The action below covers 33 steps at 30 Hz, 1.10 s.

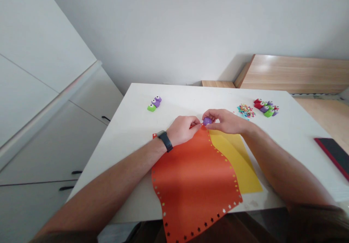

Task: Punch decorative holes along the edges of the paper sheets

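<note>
Hands: left hand [181, 129] pinching the upper edge of the orange sheet [195, 166] between thumb and fingers; right hand [227, 121] gripping the purple punch [207, 121] at that edge, just right of the left fingertips.
Sheet risk: it could slide off or crease, since its lower end hangs past the near edge of the tabletop [131, 137] and it bows upward, held mainly at the top.
Punch risk: a hole could land crooked or overlap another if the sheet shifts in the grip; the left fingertips, so near, could get nipped.
Orange sheet: centre to lower centre of the frame, glossy, wavy, star-shaped holes along both sides and the lower edge, partly over the yellow sheet [245, 174].
Purple punch: centre of the frame, small, rounded, partly hidden by fingers.
</note>
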Motion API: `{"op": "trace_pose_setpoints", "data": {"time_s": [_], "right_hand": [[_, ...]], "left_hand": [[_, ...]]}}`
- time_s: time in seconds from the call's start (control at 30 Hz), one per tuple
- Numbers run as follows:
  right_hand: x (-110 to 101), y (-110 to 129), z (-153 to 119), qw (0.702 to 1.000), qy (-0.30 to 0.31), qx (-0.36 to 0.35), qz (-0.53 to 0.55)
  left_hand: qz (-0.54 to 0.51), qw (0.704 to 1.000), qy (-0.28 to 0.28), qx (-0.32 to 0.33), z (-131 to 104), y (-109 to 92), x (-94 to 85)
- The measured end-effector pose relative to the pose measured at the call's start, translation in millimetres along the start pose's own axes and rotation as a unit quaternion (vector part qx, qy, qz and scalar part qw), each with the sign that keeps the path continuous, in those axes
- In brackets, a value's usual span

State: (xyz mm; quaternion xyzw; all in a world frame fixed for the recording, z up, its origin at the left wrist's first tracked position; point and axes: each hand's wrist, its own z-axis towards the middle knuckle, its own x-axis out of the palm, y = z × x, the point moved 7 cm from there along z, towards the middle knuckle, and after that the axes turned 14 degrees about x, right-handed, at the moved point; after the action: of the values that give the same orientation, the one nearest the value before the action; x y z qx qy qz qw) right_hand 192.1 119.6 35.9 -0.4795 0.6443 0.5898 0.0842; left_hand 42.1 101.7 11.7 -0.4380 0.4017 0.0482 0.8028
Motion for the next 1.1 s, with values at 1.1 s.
{"op": "trace_pose_setpoints", "data": {"time_s": [1.1], "right_hand": [[5.6, -14.2, 4.0, 0.998, 0.012, 0.004, 0.062]], "left_hand": [[-0.011, 1.000, -0.003, -0.009, -0.9, 0.6, 0.4]]}}
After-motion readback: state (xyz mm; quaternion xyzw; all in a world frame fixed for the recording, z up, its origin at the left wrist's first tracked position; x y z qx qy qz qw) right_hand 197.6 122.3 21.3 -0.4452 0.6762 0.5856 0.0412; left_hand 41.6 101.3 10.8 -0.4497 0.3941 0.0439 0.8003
